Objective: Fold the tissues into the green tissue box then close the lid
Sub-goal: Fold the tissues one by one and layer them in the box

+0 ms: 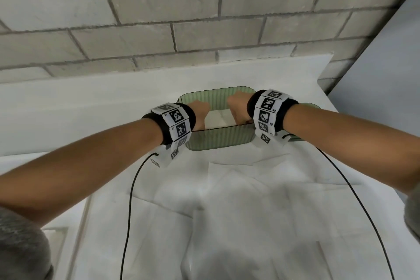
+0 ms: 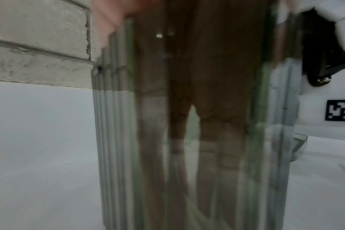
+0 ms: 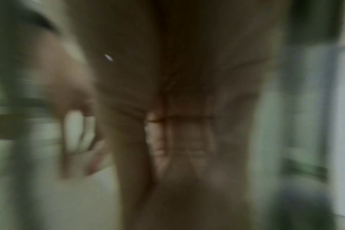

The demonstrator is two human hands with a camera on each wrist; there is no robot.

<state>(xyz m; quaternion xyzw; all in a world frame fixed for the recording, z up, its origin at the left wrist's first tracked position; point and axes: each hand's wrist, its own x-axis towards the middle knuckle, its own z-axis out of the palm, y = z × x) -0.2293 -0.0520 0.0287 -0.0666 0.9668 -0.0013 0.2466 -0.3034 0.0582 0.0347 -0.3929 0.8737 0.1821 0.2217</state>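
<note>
The green ribbed tissue box [image 1: 219, 140] stands open on the white table, with a folded white tissue [image 1: 218, 118] lying inside it. My left hand [image 1: 200, 112] reaches into the box's left side and my right hand [image 1: 237, 107] into its right side. The fingertips are hidden in the head view. Through the ribbed wall, the left wrist view shows the left fingers [image 2: 217, 137] straight and pointing down into the box. The right fingers [image 3: 187, 140] also look straight, though that view is blurred. A flat green piece [image 1: 307, 107], probably the lid, lies behind my right wrist.
Several large white tissues [image 1: 227, 200] lie spread and overlapping on the table [image 1: 68, 120] between me and the box. A grey brick wall [image 1: 204, 18] rises just behind the table. Black wrist cables [image 1: 129, 211] trail over the tissues.
</note>
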